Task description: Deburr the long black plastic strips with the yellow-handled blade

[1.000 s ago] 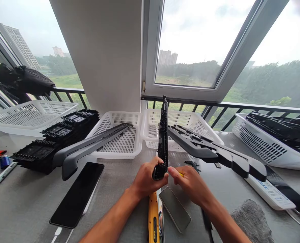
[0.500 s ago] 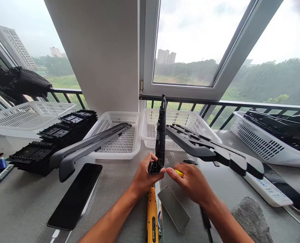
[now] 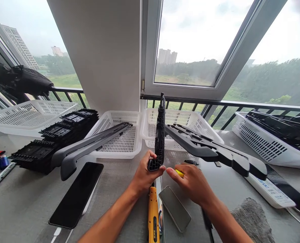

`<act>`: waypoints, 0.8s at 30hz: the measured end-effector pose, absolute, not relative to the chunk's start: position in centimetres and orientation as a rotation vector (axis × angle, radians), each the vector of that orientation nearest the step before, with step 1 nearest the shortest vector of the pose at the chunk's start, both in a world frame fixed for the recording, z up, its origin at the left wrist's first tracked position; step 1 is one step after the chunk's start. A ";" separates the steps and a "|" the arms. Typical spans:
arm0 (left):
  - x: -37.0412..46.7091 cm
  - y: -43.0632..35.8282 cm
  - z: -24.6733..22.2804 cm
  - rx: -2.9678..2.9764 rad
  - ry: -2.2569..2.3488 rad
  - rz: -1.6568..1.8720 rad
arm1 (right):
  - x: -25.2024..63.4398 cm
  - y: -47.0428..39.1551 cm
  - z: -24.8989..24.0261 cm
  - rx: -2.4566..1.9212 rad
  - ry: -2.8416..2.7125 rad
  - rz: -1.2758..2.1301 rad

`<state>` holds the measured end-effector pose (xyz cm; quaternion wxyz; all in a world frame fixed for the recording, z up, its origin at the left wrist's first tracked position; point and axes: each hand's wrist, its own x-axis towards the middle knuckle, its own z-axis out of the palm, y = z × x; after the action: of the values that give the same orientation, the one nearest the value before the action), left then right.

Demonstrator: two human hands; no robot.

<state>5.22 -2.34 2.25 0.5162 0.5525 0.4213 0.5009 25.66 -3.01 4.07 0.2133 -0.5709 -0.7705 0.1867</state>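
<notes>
In my left hand (image 3: pixel 145 172) is the lower end of a long black plastic part (image 3: pixel 160 135), which stands nearly upright with its ribbed inner side showing. My right hand (image 3: pixel 192 180) is closed round a small yellow-handled tool (image 3: pixel 179 173). The tool points left toward the lower rim of the black part, close to my left fingertips; its thin tip is hard to make out. Below my hands lie a yellow power tool (image 3: pixel 153 216) and a grey phone-like slab (image 3: pixel 175 208).
Dark curved bars rest on the left-centre basket (image 3: pixel 137 148) and the right-centre basket (image 3: pixel 210 130). Stacked black parts (image 3: pixel 38 152) stand left, near a black phone (image 3: pixel 76 194). A filled basket (image 3: pixel 266 148), a power strip (image 3: pixel 271 190) and a grey cloth (image 3: pixel 253 219) are on the right.
The view has shifted slightly, so the surroundings appear a little further right. The black part's lower end sits slightly higher in view; both hands keep their hold.
</notes>
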 end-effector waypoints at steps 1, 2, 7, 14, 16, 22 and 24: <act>5.2 -2.3 2.2 1.323 1.011 1.203 | 25.7 -3.0 4.1 -1.588 -2.148 0.517; 5.2 -2.3 2.2 1.321 1.011 1.206 | 25.7 -3.0 4.1 -1.591 -2.154 0.517; 5.3 -2.3 2.4 1.309 1.002 1.206 | 25.9 -2.9 4.1 -1.600 -2.133 0.540; 5.1 -2.2 2.3 1.298 0.945 1.230 | 25.9 -3.0 4.1 -1.580 -2.177 0.535; 5.1 -2.2 2.3 1.323 0.979 1.238 | 25.9 -2.9 4.0 -1.608 -2.142 0.508; 5.0 -2.1 2.4 1.316 1.002 1.271 | 25.7 -2.9 3.7 -1.609 -2.175 0.482; 5.0 -2.1 2.6 1.329 1.011 1.270 | 25.7 -2.8 3.7 -1.615 -2.147 0.487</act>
<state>4.97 -2.14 2.57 0.4985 0.5492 0.4177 0.5248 25.71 -2.84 3.70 0.2043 -0.5789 -0.7698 0.1747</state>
